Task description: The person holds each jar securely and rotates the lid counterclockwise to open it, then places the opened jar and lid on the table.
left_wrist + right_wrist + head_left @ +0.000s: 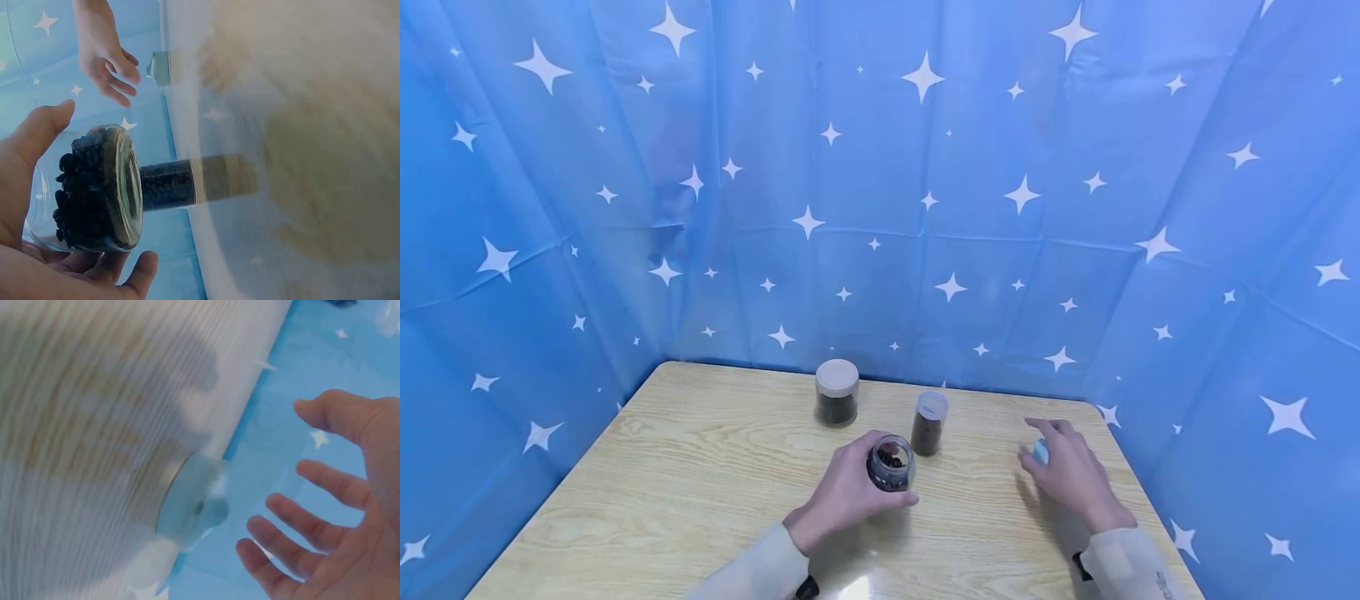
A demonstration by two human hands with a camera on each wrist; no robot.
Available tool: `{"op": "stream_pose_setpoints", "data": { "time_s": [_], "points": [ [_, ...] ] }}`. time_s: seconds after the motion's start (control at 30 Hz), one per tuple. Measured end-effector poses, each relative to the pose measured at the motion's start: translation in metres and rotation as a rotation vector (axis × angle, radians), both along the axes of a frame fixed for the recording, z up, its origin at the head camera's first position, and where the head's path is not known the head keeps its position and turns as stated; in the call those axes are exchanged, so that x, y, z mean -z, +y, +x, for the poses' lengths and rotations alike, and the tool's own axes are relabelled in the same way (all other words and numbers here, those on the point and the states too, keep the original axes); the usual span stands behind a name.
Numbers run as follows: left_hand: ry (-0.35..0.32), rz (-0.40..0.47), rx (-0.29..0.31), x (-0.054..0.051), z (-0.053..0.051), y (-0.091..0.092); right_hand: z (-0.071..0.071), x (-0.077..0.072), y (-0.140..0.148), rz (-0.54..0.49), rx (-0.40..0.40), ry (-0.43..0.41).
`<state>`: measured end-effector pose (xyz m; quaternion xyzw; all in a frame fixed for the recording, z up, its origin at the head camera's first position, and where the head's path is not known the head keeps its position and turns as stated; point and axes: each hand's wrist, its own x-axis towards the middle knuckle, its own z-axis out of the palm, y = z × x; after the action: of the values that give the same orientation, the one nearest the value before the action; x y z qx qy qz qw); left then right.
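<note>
Starry blue curtain backs the table. At lower centre the left hand grips an uncapped jar of beans; lower right, the right hand spreads near a pale-blue lid. Uncapping looks done, recapping not.

A blue curtain, creased and scattered with white four-pointed stars, hangs behind the wood-grained table and along its left and right sides. Near the table's far edge I see a squat clear jar with dark contents and a whitish lid; a slimmer capped jar, also darkly filled, stands farther in from that edge.
</note>
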<state>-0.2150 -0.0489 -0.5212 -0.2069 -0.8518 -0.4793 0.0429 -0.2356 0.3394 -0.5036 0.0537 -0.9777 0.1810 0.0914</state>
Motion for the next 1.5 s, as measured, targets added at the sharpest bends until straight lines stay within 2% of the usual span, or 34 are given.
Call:
{"op": "stream_pose_setpoints", "data": {
  "time_s": [0.3,0.5,0.8,1.07,1.5],
  "points": [
    [-0.013,-0.017,-0.058,0.004,-0.022,0.003,0.017,-0.009,-0.024,-0.041,-0.051,0.091],
    [-0.012,-0.044,-0.089,0.004,-0.032,0.004,0.028,-0.014,-0.038,-0.069,-0.072,0.149],
    [-0.038,-0.100,-0.094,0.005,-0.042,0.004,0.043,-0.015,-0.051,-0.074,-0.096,0.198],
    [-0.047,-0.161,-0.109,0.008,-0.049,0.004,0.050,-0.017,-0.060,-0.079,-0.114,0.186],
    [-0.086,-0.117,-0.119,0.013,-0.053,0.001,0.060,-0.012,-0.070,-0.085,-0.144,0.217]
  ]
}}
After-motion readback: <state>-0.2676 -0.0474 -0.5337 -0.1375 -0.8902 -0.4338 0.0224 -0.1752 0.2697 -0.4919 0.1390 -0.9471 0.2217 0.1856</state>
